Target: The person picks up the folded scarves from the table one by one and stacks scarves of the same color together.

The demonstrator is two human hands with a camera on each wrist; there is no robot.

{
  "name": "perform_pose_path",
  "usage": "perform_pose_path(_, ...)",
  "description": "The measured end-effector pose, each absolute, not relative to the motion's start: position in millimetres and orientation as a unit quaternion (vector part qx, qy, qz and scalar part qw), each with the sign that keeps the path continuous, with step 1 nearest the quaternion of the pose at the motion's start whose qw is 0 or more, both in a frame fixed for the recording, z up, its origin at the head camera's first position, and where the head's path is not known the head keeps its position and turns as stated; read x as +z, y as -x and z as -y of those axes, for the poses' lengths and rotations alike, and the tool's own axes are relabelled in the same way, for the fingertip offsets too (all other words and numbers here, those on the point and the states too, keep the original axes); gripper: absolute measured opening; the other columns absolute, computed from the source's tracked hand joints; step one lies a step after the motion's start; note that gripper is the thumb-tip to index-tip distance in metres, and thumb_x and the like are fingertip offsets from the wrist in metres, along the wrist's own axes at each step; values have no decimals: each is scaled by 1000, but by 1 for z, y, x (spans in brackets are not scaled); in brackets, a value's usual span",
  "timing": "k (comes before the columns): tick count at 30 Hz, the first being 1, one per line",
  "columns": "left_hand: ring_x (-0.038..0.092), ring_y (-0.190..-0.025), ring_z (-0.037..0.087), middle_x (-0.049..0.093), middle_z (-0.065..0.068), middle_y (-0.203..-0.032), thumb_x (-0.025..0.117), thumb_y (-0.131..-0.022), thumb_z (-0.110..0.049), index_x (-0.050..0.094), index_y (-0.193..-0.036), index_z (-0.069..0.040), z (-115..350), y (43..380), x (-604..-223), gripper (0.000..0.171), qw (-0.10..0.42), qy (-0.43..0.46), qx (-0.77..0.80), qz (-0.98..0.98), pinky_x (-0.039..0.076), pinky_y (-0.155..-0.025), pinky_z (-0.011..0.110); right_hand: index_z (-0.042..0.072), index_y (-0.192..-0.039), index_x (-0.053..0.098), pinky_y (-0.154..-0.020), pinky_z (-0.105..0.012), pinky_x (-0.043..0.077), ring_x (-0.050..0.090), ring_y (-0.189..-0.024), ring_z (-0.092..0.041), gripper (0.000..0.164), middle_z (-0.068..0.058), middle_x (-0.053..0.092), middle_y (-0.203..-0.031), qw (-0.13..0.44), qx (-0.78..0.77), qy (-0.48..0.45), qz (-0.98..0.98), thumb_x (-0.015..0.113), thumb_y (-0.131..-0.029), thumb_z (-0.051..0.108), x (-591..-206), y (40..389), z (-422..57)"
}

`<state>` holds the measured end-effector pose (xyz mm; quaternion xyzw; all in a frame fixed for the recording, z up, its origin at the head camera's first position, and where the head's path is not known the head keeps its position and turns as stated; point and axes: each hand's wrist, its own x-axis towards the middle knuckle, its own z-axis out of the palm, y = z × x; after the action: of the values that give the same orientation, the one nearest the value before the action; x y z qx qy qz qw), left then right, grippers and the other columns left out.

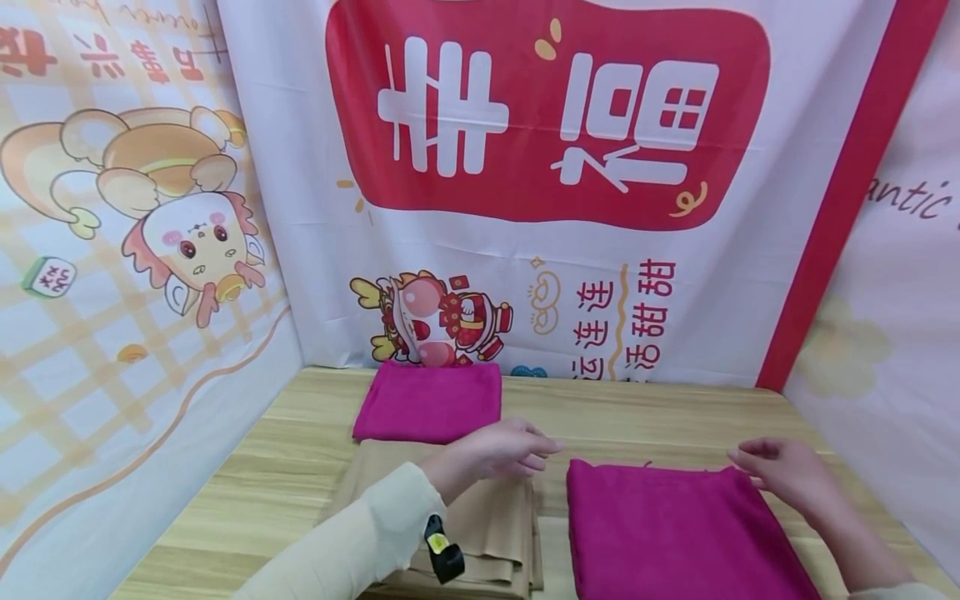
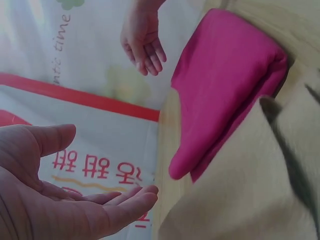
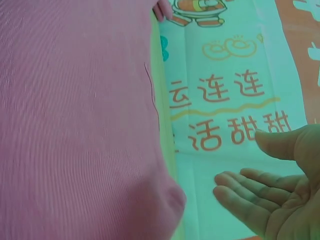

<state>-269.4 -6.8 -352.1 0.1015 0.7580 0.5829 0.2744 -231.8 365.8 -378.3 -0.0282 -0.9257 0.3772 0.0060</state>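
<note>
A folded magenta cloth (image 1: pixel 675 533) lies at the front right of the table, its layers showing along one side in the left wrist view. My right hand (image 1: pixel 783 475) is beside its far right corner, fingers extended and holding nothing; the right wrist view shows that hand (image 3: pixel 275 195) apart from the cloth (image 3: pixel 85 120). My left hand (image 1: pixel 504 448) hovers over the stack of folded brown fabric (image 1: pixel 487 517), palm turned toward the magenta cloth, with thumb and fingers spread in the left wrist view. Part of the brown stack is hidden behind my left forearm.
Another folded magenta cloth (image 1: pixel 431 402) lies at the back left of the wooden table (image 1: pixel 262 467), behind the brown stack. Printed fabric hangs as a backdrop (image 1: pixel 540 242) along the table's back edge, with more printed sheets on both sides.
</note>
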Motion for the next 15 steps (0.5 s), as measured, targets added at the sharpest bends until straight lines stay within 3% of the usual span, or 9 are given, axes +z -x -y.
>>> perform_pose_path(5, 56, -95, 29, 56, 14, -101, 62, -83, -23, 49, -110, 8, 24, 278, -350, 43, 251, -100, 582, -767, 45, -83, 42, -9, -112, 52, -63, -30, 49, 61, -76, -19, 64, -16, 62, -94, 41, 393, 34, 918, 55, -82, 47, -377, 239, -347)
perform_pose_path(10, 56, -95, 29, 58, 12, -96, 63, -81, -30, 52, -111, 6, 47, 292, -352, 48, 234, -84, 564, -787, 46, -81, 40, -12, -111, 51, -64, -29, 52, 62, -77, -18, 58, -21, 62, -95, 51, 444, 18, 894, 59, -83, 39, -376, 248, -324)
perform_pose_path(15, 57, -94, 30, 58, 14, -97, 63, -80, -34, 51, -115, 6, 74, 306, -354, 54, 216, -50, 566, -794, 46, -81, 41, -14, -112, 48, -68, -33, 52, 62, -85, -25, 55, -23, 61, -97, 34, 499, 6, 866, 59, -85, 32, -374, 260, -305)
